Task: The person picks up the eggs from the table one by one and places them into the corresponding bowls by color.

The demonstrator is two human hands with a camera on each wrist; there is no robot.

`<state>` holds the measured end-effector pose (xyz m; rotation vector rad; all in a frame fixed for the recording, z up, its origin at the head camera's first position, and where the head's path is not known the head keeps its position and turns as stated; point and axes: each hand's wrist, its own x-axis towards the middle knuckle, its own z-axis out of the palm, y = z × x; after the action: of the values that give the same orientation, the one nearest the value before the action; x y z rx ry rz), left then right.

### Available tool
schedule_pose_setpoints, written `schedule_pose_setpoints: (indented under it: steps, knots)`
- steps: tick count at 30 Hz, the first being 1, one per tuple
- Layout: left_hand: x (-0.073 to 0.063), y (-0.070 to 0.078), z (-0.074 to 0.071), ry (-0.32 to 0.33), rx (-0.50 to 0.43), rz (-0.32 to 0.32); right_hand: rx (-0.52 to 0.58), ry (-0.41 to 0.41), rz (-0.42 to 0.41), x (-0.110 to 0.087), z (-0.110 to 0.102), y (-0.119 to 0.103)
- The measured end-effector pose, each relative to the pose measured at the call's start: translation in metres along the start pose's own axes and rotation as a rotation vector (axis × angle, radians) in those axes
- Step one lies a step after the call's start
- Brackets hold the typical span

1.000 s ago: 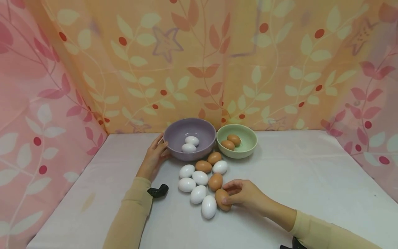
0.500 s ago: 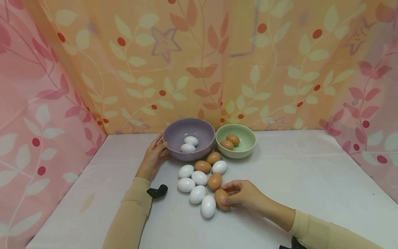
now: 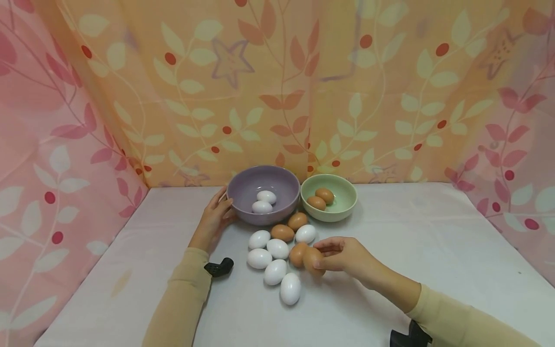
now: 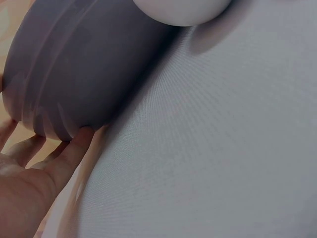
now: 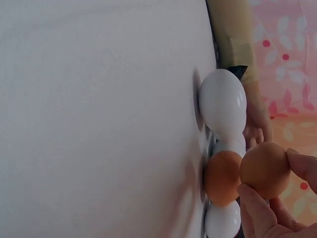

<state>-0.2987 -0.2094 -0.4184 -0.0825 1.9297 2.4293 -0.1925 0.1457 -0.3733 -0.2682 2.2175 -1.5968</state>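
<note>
My right hand (image 3: 353,260) pinches a brown egg (image 3: 313,261) between thumb and fingers. In the right wrist view this held egg (image 5: 265,170) is raised off the cloth, in front of another brown egg (image 5: 223,178). My left hand (image 3: 214,214) holds the left side of a purple bowl (image 3: 264,220), its fingertips on the outer wall in the left wrist view. Two white eggs (image 3: 262,207) lie in that bowl. A light green bowl (image 3: 334,215) beside it contains two brown eggs (image 3: 324,195).
Several white eggs (image 3: 259,259) lie loose in front of the bowls, with brown eggs (image 3: 283,233) among them. A white cloth (image 3: 416,241) covers the table. Patterned fabric (image 3: 269,96) hangs behind and along both sides.
The right hand has lifted the brown egg from beside the nearest white egg and moved it slightly away from the body. The left hand and both bowls stay in place.
</note>
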Motion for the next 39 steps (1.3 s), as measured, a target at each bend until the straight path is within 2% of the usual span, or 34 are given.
schedule_pose_setpoints:
  steps: [9, 15, 39]
  knots:
    - [0.000, 0.000, 0.000, -0.003, 0.003, 0.011, 0.001, 0.056, 0.003, 0.012, -0.019, -0.016]
    - [0.002, -0.002, -0.001, 0.001, 0.003, 0.016, 0.031, 0.055, -0.025, 0.021, -0.029, -0.024]
    - [0.001, -0.003, -0.003, -0.007, 0.000, 0.019, 0.081, 0.211, -0.040, 0.062, -0.052, -0.045]
